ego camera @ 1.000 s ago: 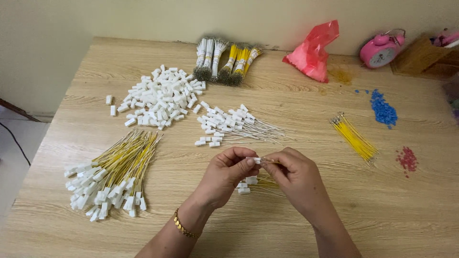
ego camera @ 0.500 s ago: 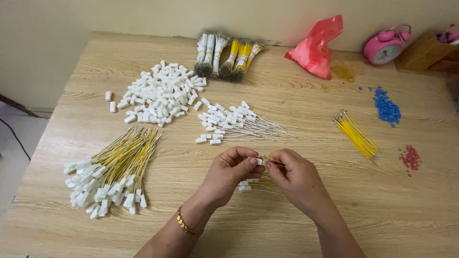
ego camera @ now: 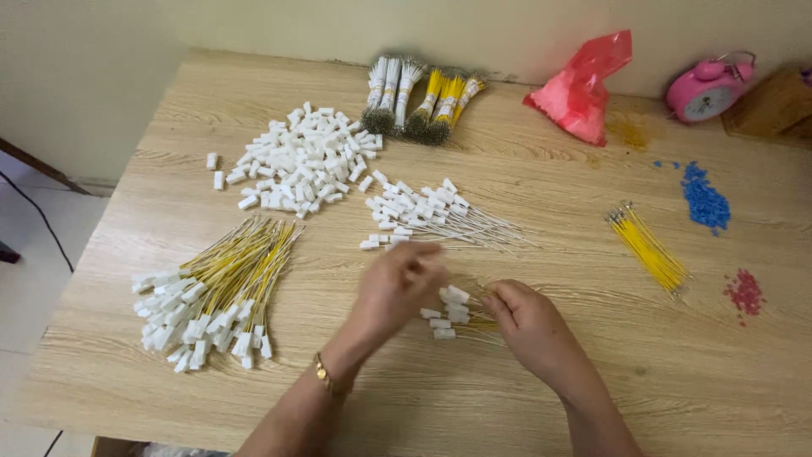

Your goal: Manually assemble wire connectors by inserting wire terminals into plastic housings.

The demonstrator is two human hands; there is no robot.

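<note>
Both our hands over small wire bunch (ego camera: 461, 315) on desk (ego camera: 592, 389): right hand (ego camera: 529, 326) pinched wires, left hand (ego camera: 397, 283) blurred, grip unclear; step judged sorting, next needing careful single-wire pick.

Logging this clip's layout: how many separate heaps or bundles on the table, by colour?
White-only connector heaps: 1
White-wire groups: 2
Yellow-wire groups: 4
Blue bead patches: 1
Red bead patches: 1
Total: 9
</note>
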